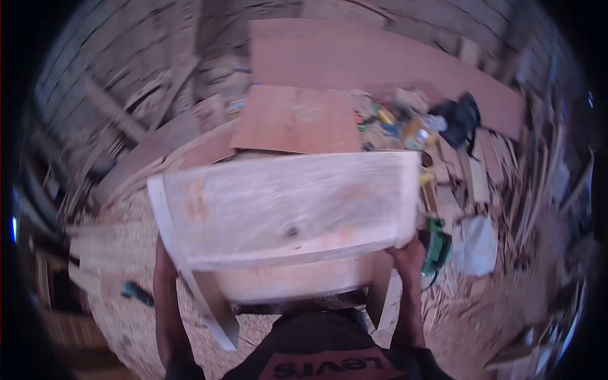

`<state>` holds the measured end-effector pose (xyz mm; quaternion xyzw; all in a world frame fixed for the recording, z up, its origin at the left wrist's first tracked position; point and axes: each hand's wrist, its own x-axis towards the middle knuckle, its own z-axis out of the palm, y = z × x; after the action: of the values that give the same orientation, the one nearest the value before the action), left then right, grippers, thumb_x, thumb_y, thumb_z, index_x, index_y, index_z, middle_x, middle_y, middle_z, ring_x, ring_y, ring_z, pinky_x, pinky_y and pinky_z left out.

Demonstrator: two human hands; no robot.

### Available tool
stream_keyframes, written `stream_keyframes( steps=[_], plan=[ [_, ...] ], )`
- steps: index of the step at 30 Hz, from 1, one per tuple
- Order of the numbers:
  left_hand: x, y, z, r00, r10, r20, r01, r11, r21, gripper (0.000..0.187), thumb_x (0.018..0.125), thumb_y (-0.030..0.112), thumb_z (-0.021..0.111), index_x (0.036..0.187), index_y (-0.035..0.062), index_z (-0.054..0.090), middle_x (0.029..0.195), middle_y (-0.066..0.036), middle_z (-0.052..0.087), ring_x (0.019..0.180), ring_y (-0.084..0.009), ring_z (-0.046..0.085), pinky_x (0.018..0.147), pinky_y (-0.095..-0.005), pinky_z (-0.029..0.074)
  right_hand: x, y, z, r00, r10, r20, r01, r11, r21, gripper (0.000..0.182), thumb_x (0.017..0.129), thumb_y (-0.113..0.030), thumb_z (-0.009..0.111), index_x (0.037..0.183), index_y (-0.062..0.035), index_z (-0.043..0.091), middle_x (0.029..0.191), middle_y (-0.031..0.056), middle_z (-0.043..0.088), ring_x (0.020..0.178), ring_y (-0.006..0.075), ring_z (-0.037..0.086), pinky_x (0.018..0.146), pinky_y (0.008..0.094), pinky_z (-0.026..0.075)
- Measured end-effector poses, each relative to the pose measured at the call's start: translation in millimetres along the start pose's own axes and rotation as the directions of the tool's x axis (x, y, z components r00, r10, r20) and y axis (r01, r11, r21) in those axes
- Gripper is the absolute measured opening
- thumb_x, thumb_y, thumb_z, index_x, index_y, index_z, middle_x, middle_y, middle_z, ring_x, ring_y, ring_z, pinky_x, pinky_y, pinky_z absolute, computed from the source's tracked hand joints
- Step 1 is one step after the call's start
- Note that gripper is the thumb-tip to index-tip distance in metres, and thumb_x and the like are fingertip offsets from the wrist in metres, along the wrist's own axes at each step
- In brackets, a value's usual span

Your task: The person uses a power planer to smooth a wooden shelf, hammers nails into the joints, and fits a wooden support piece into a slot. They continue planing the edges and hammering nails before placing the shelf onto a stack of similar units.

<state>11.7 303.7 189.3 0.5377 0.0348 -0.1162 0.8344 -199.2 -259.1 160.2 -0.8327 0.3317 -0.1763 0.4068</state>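
A pale wooden frame (291, 209), built like a small stool or drawer with a broad knotted board and side pieces, is held up in front of my body. My left hand (166, 256) is at its left side, mostly hidden behind the side piece. At the right lower corner, my right hand (408, 253) grips the frame with bent fingers. A second board (291, 278) shows below the broad one, between two legs. The picture is slightly blurred by motion.
Reddish plywood sheets (297, 117) lie beyond the frame. A black bag (461, 121), bottles and small items are at the right back. A green power tool (437, 250) and a white sack (475, 246) lie right. Another tool (136, 292) lies left among shavings; wood strips surround everything.
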Motion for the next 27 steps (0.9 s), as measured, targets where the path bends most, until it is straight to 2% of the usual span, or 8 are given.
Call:
stream_keyframes(
  steps=[6, 15, 17, 18, 21, 22, 25, 27],
  plan=[
    [14.6, -81.3, -84.5, 0.94, -0.274, -0.205, 0.275, 0.961, -0.025, 0.067, 0.109, 0.054, 0.045, 0.158, 0.0081, 0.049, 0.15, -0.012, 0.062, 0.129, -0.032, 0.065, 0.108, -0.0454, 0.055, -17.9, 50.2, 48.1, 0.991, 0.107, 0.075, -0.093, 0.981, -0.171, 0.056, 0.066, -0.031, 0.089, 0.109, 0.0, 0.074, 0.095, 0.0247, 0.077, 0.092, 0.0428, 0.077, 0.082, 0.0494, 0.061],
    [26.4, -141.1, -128.1, 0.893, -0.42, -0.161, 0.408, 0.907, -0.103, 0.07, 0.108, 0.058, 0.043, 0.157, 0.0081, 0.048, 0.148, -0.013, 0.063, 0.131, -0.0325, 0.063, 0.111, -0.0458, 0.053, -27.3, 91.5, 101.9, 0.948, 0.292, 0.128, -0.225, 0.897, -0.38, 0.06, 0.068, -0.037, 0.089, 0.113, -0.0006, 0.074, 0.1, 0.0243, 0.078, 0.099, 0.0409, 0.076, 0.086, 0.0499, 0.059],
    [28.3, -138.1, -89.3, 0.952, -0.296, -0.081, 0.296, 0.955, -0.015, 0.071, 0.11, 0.058, 0.041, 0.159, 0.0074, 0.045, 0.147, -0.013, 0.063, 0.134, -0.0311, 0.06, 0.116, -0.0453, 0.049, -25.9, 106.5, 110.5, 0.953, 0.269, 0.138, -0.199, 0.902, -0.383, 0.06, 0.068, -0.038, 0.088, 0.113, -0.0014, 0.075, 0.1, 0.0234, 0.078, 0.098, 0.0409, 0.076, 0.085, 0.0496, 0.059],
    [30.1, -141.4, -95.2, 0.999, -0.01, 0.037, -0.009, 0.874, 0.486, 0.065, 0.112, 0.051, 0.038, 0.158, 0.0049, 0.044, 0.149, -0.013, 0.062, 0.135, -0.0315, 0.061, 0.121, -0.0479, 0.042, -24.5, 135.1, 119.3, 0.957, 0.246, 0.152, -0.163, 0.892, -0.421, 0.058, 0.067, -0.04, 0.088, 0.11, -0.0026, 0.077, 0.097, 0.0221, 0.079, 0.094, 0.041, 0.077, 0.082, 0.049, 0.059],
    [40.4, -148.9, -84.9, 0.964, -0.183, -0.192, 0.244, 0.896, 0.371, 0.06, 0.115, 0.043, 0.038, 0.155, -0.0009, 0.048, 0.147, -0.016, 0.062, 0.134, -0.0261, 0.059, 0.12, -0.0428, 0.04, -16.7, 163.0, 133.7, 0.988, 0.069, 0.138, -0.014, 0.931, -0.366, 0.056, 0.066, -0.042, 0.086, 0.105, -0.0024, 0.078, 0.087, 0.0179, 0.079, 0.079, 0.037, 0.077, 0.071, 0.0475, 0.059],
    [45.5, -155.5, -81.6, 0.939, -0.225, -0.261, 0.315, 0.869, 0.382, 0.058, 0.116, 0.04, 0.038, 0.155, -0.0028, 0.049, 0.146, -0.018, 0.062, 0.133, -0.0243, 0.058, 0.12, -0.0411, 0.04, -13.5, 150.2, 130.6, 0.974, 0.089, 0.207, -0.04, 0.972, -0.23, 0.062, 0.072, -0.049, 0.088, 0.11, -0.0017, 0.077, 0.095, 0.0218, 0.079, 0.092, 0.042, 0.077, 0.074, 0.0517, 0.059],
    [50.3, -161.8, -48.9, 0.894, 0.007, -0.448, 0.342, 0.636, 0.692, 0.077, 0.091, 0.049, 0.083, 0.14, -0.0063, 0.061, 0.117, -0.018, 0.076, 0.108, -0.0227, 0.072, 0.098, -0.0395, 0.054, -16.7, 137.1, 137.5, 0.986, 0.117, 0.121, -0.063, 0.924, -0.378, 0.06, 0.073, -0.044, 0.087, 0.11, 0.0014, 0.074, 0.095, 0.0228, 0.078, 0.09, 0.0437, 0.076, 0.08, 0.0529, 0.058],
    [45.7, -169.4, -55.3, 0.91, -0.019, -0.413, 0.286, 0.751, 0.595, 0.074, 0.093, 0.051, 0.081, 0.138, -0.0044, 0.062, 0.116, -0.018, 0.076, 0.106, -0.0237, 0.073, 0.097, -0.0399, 0.055, -19.5, 131.8, 140.0, 0.994, 0.075, 0.084, -0.045, 0.948, -0.316, 0.059, 0.075, -0.043, 0.086, 0.11, 0.0019, 0.073, 0.095, 0.0234, 0.077, 0.089, 0.0445, 0.075, 0.081, 0.0531, 0.057]
  ],
)
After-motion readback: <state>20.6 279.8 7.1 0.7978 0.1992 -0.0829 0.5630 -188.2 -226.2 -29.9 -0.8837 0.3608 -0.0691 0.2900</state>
